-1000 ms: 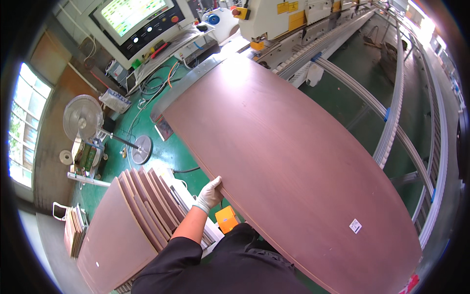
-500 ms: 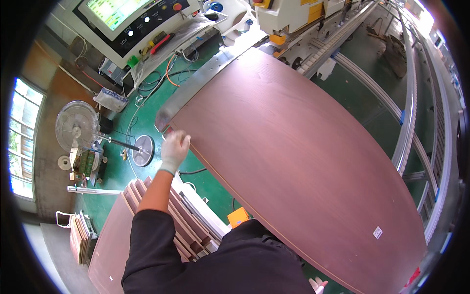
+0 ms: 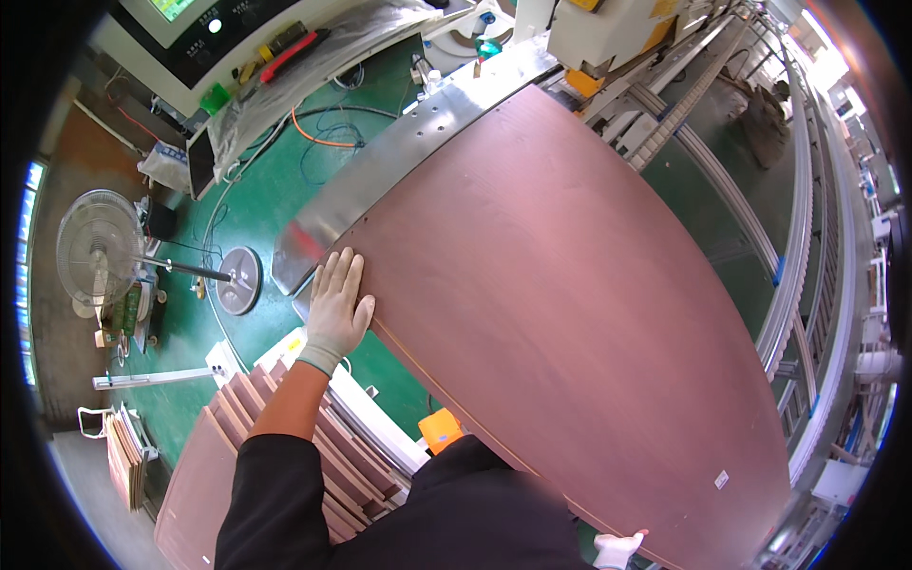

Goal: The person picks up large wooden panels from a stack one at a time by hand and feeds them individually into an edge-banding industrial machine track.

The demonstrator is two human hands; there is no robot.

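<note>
A large reddish-brown wood-grain panel (image 3: 560,304) lies flat before me, its far end against a metal fence plate (image 3: 418,142). My left hand (image 3: 337,309), in a pale glove, rests on the panel's left edge near the far corner. Its fingers are stretched out and pointing forward. Low in the view, my right hand (image 3: 617,549), also gloved, holds the panel's near edge. The thumb lies on top, and the other fingers are mostly hidden. A small white label (image 3: 721,480) is stuck near the panel's right end.
Several similar panels (image 3: 228,418) stack at my lower left. An orange box (image 3: 440,430) sits beside my body. A standing fan (image 3: 100,249) is on the left. Beyond the plate are a control console (image 3: 190,57) and cables. Metal rails (image 3: 731,190) run along the right.
My left hand has gone from curled at the panel's corner to flat along its edge. My right hand has come up onto the near edge. My view has shifted.
</note>
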